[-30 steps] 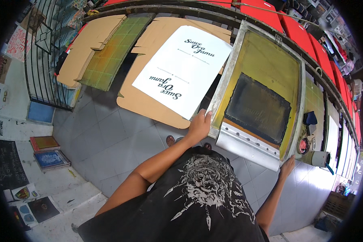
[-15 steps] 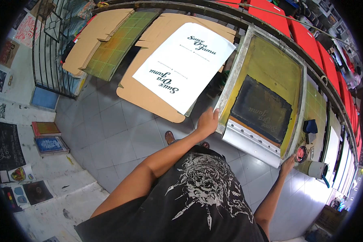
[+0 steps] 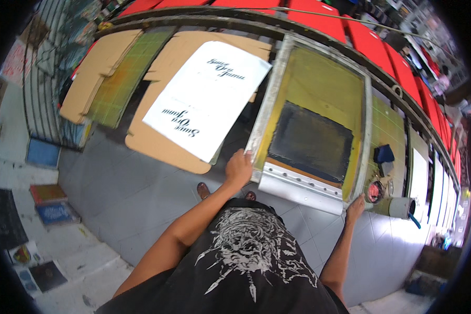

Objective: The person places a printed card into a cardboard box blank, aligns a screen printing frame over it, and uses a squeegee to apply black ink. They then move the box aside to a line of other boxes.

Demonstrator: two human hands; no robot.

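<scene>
My left hand (image 3: 239, 170) is closed on the lower left corner of a screen printing frame (image 3: 363, 136). Its lower right corner is held by my right hand (image 3: 355, 209), whose fingers are partly hidden. The frame's yellow-green mesh (image 3: 324, 68) carries a dark ink patch (image 3: 311, 138). A squeegee (image 3: 301, 194) with a silver metal holder lies across the near end, overhanging the edge. Left of the frame, a white sheet (image 3: 204, 99) with black lettering rests on brown cardboard (image 3: 141, 152).
Beside my right hand sit a tub of red ink (image 3: 374, 192), a white can (image 3: 397, 208) and a dark blue cloth (image 3: 384, 154). Red pieces (image 3: 319, 23) line the far side behind a rail. Small framed screens (image 3: 56, 212) lean at the left wall.
The whole view has shifted, so the table and my hands appear farther left. Both hands keep their hold on the frame. Faint lettering seen earlier in the ink patch no longer shows.
</scene>
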